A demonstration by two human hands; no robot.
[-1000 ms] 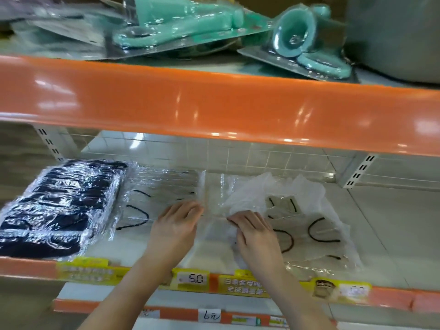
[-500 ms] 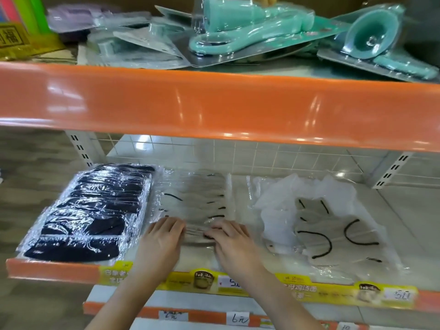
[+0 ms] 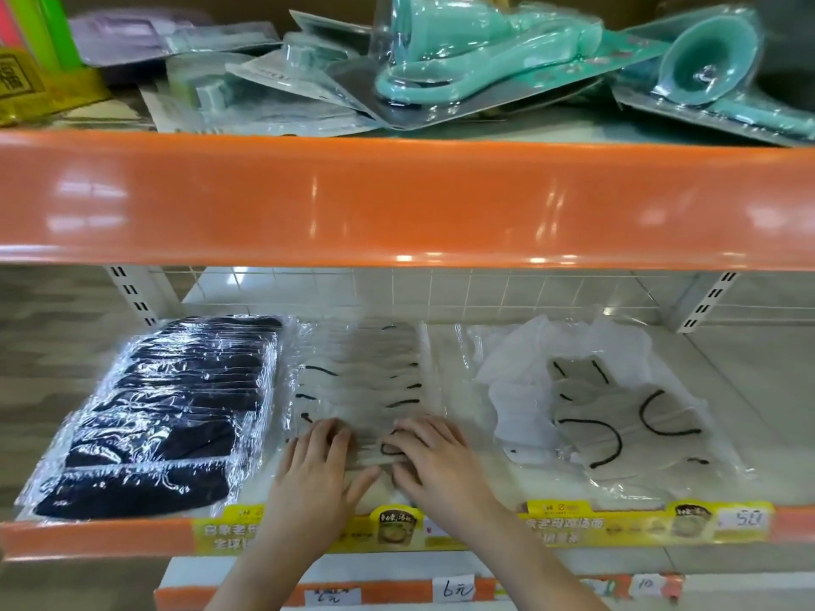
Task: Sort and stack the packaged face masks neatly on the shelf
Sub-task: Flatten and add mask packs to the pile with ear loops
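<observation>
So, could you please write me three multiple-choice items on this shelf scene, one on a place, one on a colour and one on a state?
1. Where does the row of dark masks lie?
A. left of the hands
B. right of the hands
C. on the upper shelf

2. What colour are the ear loops in the loose pile of masks?
A. white
B. black
C. red

3. How do the left hand and right hand meet the middle row of masks?
A. lifted clear
B. fists
C. laid flat on it

Answers: 1 A, it lies at the shelf's left end. 2 B, dark curved loops show. 3 C, fingers lie spread on the front packet.
</observation>
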